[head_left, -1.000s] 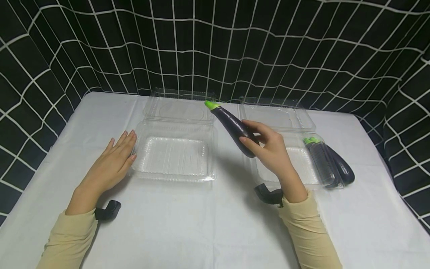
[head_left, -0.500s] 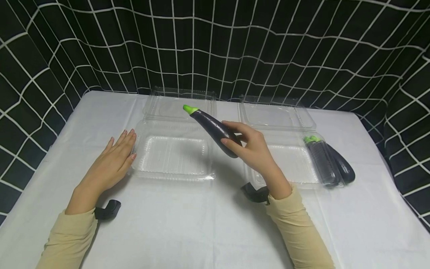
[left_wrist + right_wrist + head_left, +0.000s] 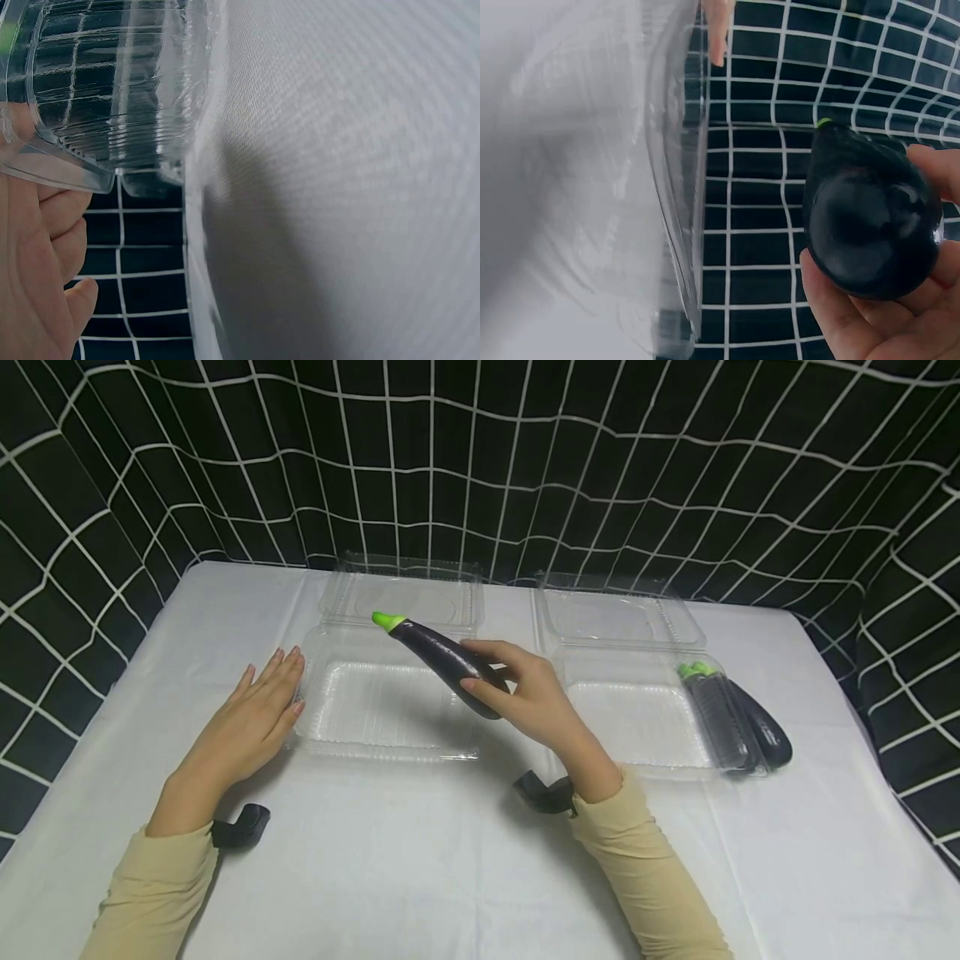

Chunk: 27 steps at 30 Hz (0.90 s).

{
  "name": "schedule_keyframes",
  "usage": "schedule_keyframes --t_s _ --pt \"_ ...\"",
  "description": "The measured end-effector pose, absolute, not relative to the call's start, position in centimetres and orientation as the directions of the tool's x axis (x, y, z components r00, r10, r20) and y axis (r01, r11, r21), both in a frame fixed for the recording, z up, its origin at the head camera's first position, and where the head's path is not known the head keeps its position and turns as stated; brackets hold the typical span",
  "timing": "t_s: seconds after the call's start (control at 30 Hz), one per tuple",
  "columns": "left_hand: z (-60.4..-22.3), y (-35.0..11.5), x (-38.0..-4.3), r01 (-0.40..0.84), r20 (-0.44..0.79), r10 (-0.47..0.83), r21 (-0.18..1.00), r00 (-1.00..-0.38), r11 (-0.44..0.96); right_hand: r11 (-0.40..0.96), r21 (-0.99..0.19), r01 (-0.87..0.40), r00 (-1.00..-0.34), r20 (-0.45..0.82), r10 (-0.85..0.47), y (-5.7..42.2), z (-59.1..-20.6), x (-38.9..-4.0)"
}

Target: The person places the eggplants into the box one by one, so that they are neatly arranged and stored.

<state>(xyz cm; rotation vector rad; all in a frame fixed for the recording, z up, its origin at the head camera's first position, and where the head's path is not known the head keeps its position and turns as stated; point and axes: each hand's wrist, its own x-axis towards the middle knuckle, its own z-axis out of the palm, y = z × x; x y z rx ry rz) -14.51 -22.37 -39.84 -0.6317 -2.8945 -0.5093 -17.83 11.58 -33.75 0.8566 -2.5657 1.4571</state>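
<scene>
My right hand [image 3: 528, 697] grips a dark purple eggplant [image 3: 442, 658] by its thick end, its green stem pointing up and left. The eggplant is held above the right part of the left clear plastic container [image 3: 382, 753]. In the right wrist view the eggplant [image 3: 874, 217] is seen from its round end, between thumb and fingers. My left hand [image 3: 243, 727] lies with straight fingers against that container's left side; the left wrist view shows the fingers [image 3: 67, 225] by the clear wall [image 3: 120, 90].
A second clear container [image 3: 637, 770] stands open at the right. Beside and partly behind its right wall lie further eggplants [image 3: 757, 722] with green stems. Both lids [image 3: 622, 614] lean back toward the black gridded cloth [image 3: 480, 468]. A white cloth [image 3: 420, 860] covers the table.
My right hand has carried the eggplant leftward, from between the two containers to over the left one, and the eggplant now lies flatter. The left hand has stayed in place.
</scene>
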Motion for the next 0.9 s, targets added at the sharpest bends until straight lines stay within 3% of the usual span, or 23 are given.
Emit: schedule_keyframes --t_s 0.9 --pt "-39.8 -22.3 -14.5 0.421 0.201 0.376 0.289 -0.905 0.86 0.39 -0.778 -0.492 -0.791 0.212 -0.574 8.0 -35.7 -17.7"
